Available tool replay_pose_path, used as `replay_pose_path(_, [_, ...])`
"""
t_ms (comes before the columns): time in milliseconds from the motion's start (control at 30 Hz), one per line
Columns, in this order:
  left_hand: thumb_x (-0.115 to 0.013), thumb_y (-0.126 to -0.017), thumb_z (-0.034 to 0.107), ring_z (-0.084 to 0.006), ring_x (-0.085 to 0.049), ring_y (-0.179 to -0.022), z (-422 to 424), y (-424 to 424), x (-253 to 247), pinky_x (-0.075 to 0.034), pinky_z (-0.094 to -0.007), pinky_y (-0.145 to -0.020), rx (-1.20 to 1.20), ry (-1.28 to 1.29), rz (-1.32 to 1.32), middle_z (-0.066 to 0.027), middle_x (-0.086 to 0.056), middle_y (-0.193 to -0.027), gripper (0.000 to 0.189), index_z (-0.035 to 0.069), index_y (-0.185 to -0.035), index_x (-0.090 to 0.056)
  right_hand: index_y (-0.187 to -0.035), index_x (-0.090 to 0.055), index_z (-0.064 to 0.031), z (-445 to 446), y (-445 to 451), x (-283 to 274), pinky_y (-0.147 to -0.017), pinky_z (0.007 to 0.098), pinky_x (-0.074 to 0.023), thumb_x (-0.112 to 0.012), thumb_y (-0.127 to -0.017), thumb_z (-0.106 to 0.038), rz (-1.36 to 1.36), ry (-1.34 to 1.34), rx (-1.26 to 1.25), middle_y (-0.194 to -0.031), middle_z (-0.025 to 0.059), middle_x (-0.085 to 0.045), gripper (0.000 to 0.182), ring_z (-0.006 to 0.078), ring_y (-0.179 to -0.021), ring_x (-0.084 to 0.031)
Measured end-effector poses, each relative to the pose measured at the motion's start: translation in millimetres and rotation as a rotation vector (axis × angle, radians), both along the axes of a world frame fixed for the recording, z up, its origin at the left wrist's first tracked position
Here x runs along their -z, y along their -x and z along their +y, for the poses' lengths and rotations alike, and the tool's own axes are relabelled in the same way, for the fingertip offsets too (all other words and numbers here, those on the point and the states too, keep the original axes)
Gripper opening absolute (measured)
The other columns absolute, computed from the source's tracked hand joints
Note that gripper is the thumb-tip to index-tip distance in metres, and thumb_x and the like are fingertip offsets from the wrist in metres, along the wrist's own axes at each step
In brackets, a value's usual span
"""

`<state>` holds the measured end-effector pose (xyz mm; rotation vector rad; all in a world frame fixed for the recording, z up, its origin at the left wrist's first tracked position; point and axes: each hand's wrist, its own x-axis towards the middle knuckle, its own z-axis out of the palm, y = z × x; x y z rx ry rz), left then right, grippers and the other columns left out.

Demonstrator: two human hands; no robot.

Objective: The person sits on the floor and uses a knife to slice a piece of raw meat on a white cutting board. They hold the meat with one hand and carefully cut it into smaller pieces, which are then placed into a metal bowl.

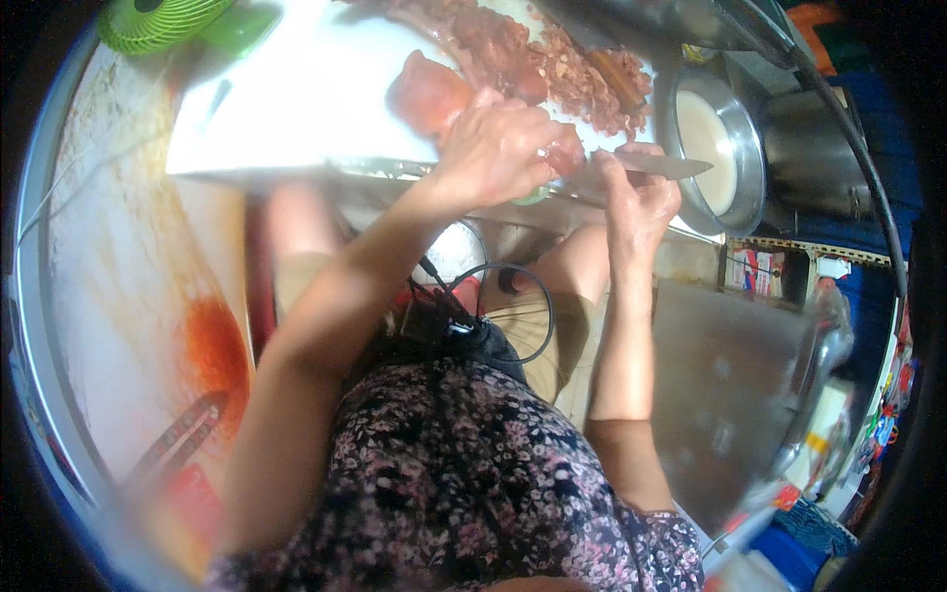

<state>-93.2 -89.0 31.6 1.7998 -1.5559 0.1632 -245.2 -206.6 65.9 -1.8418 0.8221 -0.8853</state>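
My left hand (503,152) grips a piece of reddish-brown meat (566,150) at the near edge of a white board or tray (318,111). My right hand (640,189) is closed around a knife (666,164), whose pointed metal end sticks out to the right; the rest of it is hidden by my fingers. Both hands are close together. A larger smooth piece of meat (429,92) lies just beyond my left hand. Farther back and to the right, a heap of cut or shredded meat (592,81) covers the board.
A metal bowl (751,163) of pale liquid stands at the right, beside a metal pot (814,148). A green plastic basket (159,26) is at the upper left. Metal tongs (181,436) lie on the stained surface at left. A black cable (851,126) arcs across the right.
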Motion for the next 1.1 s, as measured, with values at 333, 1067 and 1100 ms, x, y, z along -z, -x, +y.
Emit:
replay_pose_path(333, [-0.076, -0.076, 0.032, -0.0263, -0.064, -0.094, 0.7, 1.7, 0.6, -0.042, -0.0424, -0.087, 0.02, -0.042, 0.02, -0.007, -0.067, -0.094, 0.041, 0.007, -0.107, -0.069, -0.091, -0.065, 0.0006, -19.0, 7.9, 24.3, -0.057, 0.0274, -0.0502, -0.075, -0.083, -0.003, -0.091, 0.253, 0.071, -0.074, 0.0059, -0.065, 0.013, 0.0124, -0.062, -0.062])
replay_pose_path(1067, [-0.079, -0.071, 0.028, -0.0301, -0.061, -0.094, 3.0, -0.7, -8.7, -0.04, -0.0424, -0.085, 0.047, -0.063, 0.032, -0.0107, -0.065, -0.096, 0.047, 0.003, -0.11, -0.068, -0.107, -0.071, -0.0015, -250.6, 39.7, -15.6, -0.064, 0.0323, -0.0522, -0.067, -0.093, -0.02, 0.888, 0.193, -0.063, -0.084, 0.0097, -0.072, 0.023, 0.0184, -0.073, -0.071])
replay_pose_path(1100, [-0.079, -0.071, 0.029, -0.0301, -0.061, -0.093, 5.5, -0.8, -8.6, -0.04, -0.0425, -0.085, 0.044, -0.054, 0.027, -0.0106, -0.065, -0.096, 0.048, 0.004, -0.11, -0.068, -0.108, -0.071, -0.0024, -237.5, 34.3, -41.1, -0.064, 0.0318, -0.052, -0.066, -0.094, -0.02, 0.777, 0.054, -0.064, -0.085, 0.0088, -0.072, 0.022, 0.0178, -0.073, -0.071])
